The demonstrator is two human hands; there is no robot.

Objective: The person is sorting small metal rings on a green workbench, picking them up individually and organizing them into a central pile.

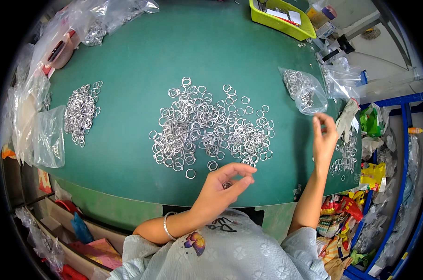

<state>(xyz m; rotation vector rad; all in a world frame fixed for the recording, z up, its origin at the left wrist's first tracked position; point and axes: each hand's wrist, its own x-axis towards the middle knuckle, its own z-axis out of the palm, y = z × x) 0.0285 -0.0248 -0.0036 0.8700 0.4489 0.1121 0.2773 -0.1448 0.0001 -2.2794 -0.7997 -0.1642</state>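
Silver rings [176, 140] heaped on the green surface [127, 51].
The left hand [219, 185], grip half closed, cups some rings [227, 185] beside the heap; the right hand [326, 135] bends its fingers near a clear plastic bag [316, 103], holding what, if anything, I can't tell.

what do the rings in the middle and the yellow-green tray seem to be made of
Rings: probably metal, silvery and shiny, judging by their bright highlights; plated or solid is unclear. Tray: likely plastic, smooth, going by its even colour.
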